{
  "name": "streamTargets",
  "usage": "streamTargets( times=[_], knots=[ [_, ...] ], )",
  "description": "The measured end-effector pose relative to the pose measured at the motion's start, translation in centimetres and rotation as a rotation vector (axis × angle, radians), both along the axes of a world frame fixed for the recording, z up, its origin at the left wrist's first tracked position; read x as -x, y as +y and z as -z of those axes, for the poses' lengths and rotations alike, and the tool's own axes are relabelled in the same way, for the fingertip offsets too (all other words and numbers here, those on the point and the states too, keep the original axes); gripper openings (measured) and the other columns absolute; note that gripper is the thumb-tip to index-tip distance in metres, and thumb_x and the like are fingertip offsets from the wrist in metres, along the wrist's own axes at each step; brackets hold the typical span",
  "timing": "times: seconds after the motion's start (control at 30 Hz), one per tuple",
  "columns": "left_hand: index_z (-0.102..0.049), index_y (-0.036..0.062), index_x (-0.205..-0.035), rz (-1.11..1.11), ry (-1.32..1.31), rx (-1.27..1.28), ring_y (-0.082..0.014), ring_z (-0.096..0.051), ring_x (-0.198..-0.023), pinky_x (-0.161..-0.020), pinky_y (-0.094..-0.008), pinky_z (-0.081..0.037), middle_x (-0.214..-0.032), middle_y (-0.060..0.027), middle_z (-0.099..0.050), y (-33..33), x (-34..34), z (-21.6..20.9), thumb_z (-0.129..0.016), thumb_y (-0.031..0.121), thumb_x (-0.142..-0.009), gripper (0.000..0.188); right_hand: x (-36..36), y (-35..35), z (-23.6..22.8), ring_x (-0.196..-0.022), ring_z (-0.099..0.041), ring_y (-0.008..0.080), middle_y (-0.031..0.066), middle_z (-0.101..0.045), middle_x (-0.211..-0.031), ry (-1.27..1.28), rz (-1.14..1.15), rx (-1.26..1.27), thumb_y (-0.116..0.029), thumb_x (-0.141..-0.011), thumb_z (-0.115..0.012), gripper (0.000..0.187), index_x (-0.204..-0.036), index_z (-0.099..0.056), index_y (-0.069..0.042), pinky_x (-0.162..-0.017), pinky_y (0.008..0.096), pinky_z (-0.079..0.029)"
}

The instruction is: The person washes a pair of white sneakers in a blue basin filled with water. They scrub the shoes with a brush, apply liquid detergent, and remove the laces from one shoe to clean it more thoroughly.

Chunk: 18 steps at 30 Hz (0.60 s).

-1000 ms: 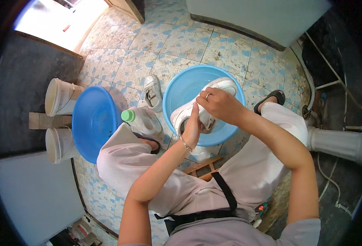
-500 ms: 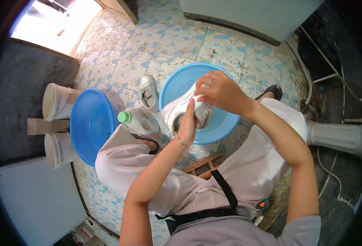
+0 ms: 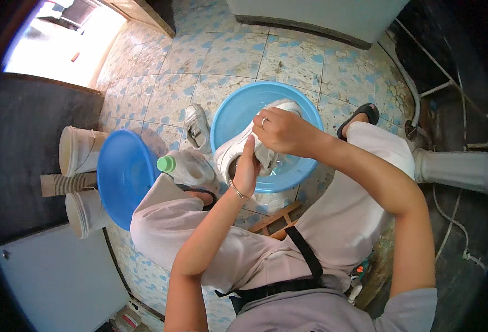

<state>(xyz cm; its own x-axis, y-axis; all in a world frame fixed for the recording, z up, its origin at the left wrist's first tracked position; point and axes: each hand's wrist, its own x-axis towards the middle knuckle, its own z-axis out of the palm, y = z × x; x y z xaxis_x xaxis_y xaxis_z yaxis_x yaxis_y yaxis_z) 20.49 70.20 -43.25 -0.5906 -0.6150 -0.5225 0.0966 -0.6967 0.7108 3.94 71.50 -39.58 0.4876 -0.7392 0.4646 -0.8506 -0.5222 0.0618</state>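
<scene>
A white shoe is held tilted above the light blue basin, which has some clear water in it. My left hand grips the shoe near its heel opening, thumb along the side. Across the middle of the shoe lies my right hand, fingers curled and closed against its upper. Whether those fingers pinch part of the shoe or a small thing is hidden. A second white shoe rests on the floor left of the basin, next to a translucent jug with a green cap.
A darker blue basin stands at the left, by two whitish buckets. Beneath my legs is a low wooden stool. On the right are a white pipe and thin hoses. A pale cabinet stands at the far side.
My right hand has slid left and a little down over the shoe, uncovering its toe. The left hand still grips the shoe, shifted slightly left. The whole view has tilted a little.
</scene>
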Motion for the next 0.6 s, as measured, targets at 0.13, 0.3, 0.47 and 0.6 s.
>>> streamTargets(
  times=[0.13, 0.3, 0.47, 0.6],
  knots=[
    [-0.043, 0.0048, -0.129, 0.028, -0.044, -0.003, -0.0146, -0.049, -0.108, -0.093, -0.0284, -0.036, -0.121, -0.0040, -0.052, 0.3, -0.5, 0.0, -0.039, 0.046, -0.094, 0.054, 3.1, -2.1, -0.2, -0.087, -0.058, 0.0252, 0.0140, -0.059, -0.084, 0.044, 0.236, 0.060, -0.006, -0.066, -0.059, 0.025, -0.090, -0.056, 0.004, -0.075, 0.0312, -0.049],
    [-0.038, 0.0049, -0.134, 0.017, -0.019, -0.038, -0.0188, -0.045, -0.120, -0.101, -0.0328, -0.031, -0.131, -0.0071, -0.047, 0.1, -0.3, 0.1, -0.039, 0.040, -0.095, 0.052, 4.2, -2.0, 0.6, -0.097, -0.056, 0.0263, 0.0161, -0.059, -0.097, -0.080, 0.272, -0.156, -0.006, -0.069, -0.060, 0.025, -0.092, -0.056, 0.002, -0.081, 0.0353, -0.046],
    [-0.046, 0.0066, -0.126, 0.008, -0.076, 0.003, -0.0129, -0.054, -0.102, -0.087, -0.0276, -0.040, -0.115, -0.0038, -0.056, 0.4, -0.3, -0.3, -0.037, 0.046, -0.095, 0.051, 0.7, -0.4, 0.8, -0.101, -0.055, 0.0229, 0.0055, -0.061, -0.098, -0.265, -0.115, -0.263, -0.016, -0.076, -0.064, 0.020, -0.094, -0.063, -0.007, -0.087, 0.0352, -0.043],
    [-0.047, 0.0075, -0.124, 0.002, -0.077, -0.005, -0.0115, -0.055, -0.096, -0.082, -0.0270, -0.041, -0.110, -0.0037, -0.057, 0.0, -0.6, 0.2, -0.038, 0.045, -0.094, 0.049, 0.8, 0.0, 0.1, -0.091, -0.058, 0.0219, 0.0046, -0.063, -0.088, -0.133, -0.154, -0.223, -0.019, -0.073, -0.066, 0.019, -0.089, -0.063, -0.008, -0.081, 0.0334, -0.045]
  ],
)
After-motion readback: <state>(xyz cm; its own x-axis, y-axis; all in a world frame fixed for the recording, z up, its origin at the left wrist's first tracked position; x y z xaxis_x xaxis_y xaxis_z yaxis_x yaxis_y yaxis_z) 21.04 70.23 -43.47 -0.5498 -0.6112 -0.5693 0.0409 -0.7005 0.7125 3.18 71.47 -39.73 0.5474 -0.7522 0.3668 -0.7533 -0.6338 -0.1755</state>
